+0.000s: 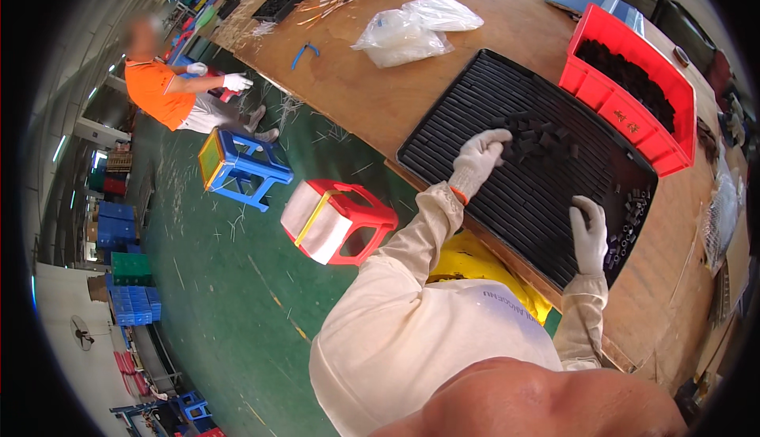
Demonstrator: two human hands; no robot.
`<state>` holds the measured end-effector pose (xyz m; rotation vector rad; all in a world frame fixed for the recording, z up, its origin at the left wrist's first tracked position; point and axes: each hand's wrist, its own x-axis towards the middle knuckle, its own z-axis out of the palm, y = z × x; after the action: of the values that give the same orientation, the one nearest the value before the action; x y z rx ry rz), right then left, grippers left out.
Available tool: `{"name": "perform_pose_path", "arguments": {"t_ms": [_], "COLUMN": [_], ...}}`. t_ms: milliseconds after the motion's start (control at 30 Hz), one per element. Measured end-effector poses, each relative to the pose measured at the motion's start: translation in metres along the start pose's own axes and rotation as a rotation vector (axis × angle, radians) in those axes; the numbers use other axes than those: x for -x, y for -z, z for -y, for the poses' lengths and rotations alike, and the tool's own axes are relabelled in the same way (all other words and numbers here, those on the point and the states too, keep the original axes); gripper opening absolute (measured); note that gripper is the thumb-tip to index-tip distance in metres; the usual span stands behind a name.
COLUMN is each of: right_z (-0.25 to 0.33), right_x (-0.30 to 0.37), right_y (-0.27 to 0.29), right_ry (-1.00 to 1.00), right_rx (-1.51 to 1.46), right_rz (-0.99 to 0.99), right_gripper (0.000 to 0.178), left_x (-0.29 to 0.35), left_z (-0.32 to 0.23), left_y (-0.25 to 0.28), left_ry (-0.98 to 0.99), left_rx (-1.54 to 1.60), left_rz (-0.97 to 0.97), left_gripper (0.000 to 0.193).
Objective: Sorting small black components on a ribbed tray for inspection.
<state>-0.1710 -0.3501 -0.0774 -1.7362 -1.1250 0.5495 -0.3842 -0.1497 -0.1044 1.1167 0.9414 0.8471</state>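
Observation:
A black ridged tray (443, 132) lies on the wooden table in front of me. My left hand (477, 160), in a white glove, is over its left half, beside a loose heap of small black blocks (546, 138). The fingers are drawn together toward the thumb; whatever is between them is too small to make out. My right hand (589, 235), also gloved, is over the tray's near right part, fingers curved and apart from the thumb, with nothing visible in it. Close to it, small shiny metal rings and pieces (632, 219) lie along the tray's right end.
Behind the tray a red bin (629, 112) holds many black pieces. Clear plastic bags (412, 29) and blue-handled pliers (304, 55) lie farther off on the table (356, 104). On the floor stand red (364, 219) and blue (245, 168) stools. A person in orange (158, 93) is at the left.

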Motion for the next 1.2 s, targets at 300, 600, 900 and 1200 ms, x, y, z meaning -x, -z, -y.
{"name": "perform_pose_path", "arguments": {"t_ms": [300, 600, 900, 1200], "right_z": [0.046, 0.042, 0.044, 0.034], "right_x": [-0.005, 0.008, 0.011, 0.021], "right_y": [-0.020, -0.010, -0.003, -0.005], "right_ry": [0.546, 0.392, 0.331, 0.132], "right_rx": [0.483, 0.387, 0.246, 0.052], "right_rz": [-0.026, -0.069, -0.040, -0.113], "right_gripper": [0.030, 0.030, 0.024, 0.043], "left_x": [0.065, 0.070, 0.067, 0.069], "left_z": [-0.005, -0.027, -0.020, -0.016], "left_y": [-0.055, -0.056, -0.057, -0.055], "left_ry": [0.360, 0.436, 0.398, 0.364], "left_rx": [0.476, 0.374, 0.142, 0.050], "left_rz": [0.595, 0.760, 0.719, 0.657], "left_gripper": [0.034, 0.038, 0.036, 0.031]}}
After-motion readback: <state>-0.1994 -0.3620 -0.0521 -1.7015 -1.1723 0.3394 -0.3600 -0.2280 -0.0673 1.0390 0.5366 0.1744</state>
